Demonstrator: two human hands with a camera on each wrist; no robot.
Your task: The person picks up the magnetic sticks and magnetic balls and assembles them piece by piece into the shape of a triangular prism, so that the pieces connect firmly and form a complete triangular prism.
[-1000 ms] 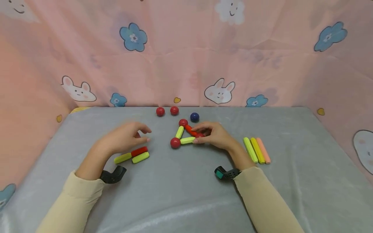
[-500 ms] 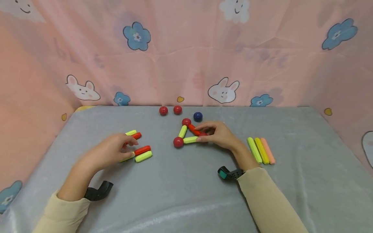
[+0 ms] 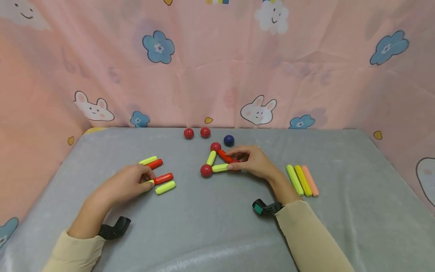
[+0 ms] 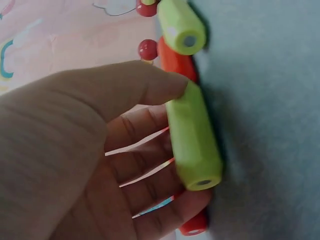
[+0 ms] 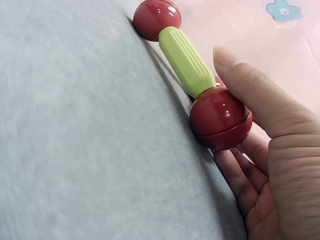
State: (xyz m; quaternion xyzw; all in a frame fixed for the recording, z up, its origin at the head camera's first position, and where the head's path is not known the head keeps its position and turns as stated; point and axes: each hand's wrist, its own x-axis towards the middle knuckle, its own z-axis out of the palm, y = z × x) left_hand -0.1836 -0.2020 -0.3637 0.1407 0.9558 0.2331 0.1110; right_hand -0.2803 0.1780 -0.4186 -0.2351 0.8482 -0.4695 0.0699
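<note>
My left hand (image 3: 124,185) pinches a yellow-green magnetic rod (image 4: 195,140) between thumb and fingers, low over the grey cloth. Its far end meets a red rod (image 3: 164,178), and another yellow-green rod (image 3: 165,187) lies alongside. At the centre, a triangle of magnetic rods and red balls lies flat. It has a red rod (image 3: 222,155) and two yellow-green ones. My right hand (image 3: 255,162) holds the triangle's right corner, thumb and fingers around the red ball (image 5: 222,117). The other corner balls are at the near left (image 3: 206,170) and the back (image 3: 215,147).
Two loose red balls (image 3: 188,133) and a dark blue ball (image 3: 229,140) sit behind the triangle. Beyond my left hand lie a yellow-green rod (image 3: 148,160) and a red rod (image 3: 155,163). Three longer rods (image 3: 303,180) lie at the right. A pink curtain (image 3: 204,75) rises behind.
My left hand has moved left and toward me, uncovering the two rods at the back left, and its fingers have come down onto a yellow-green rod. My right hand stays at the triangle's corner.
</note>
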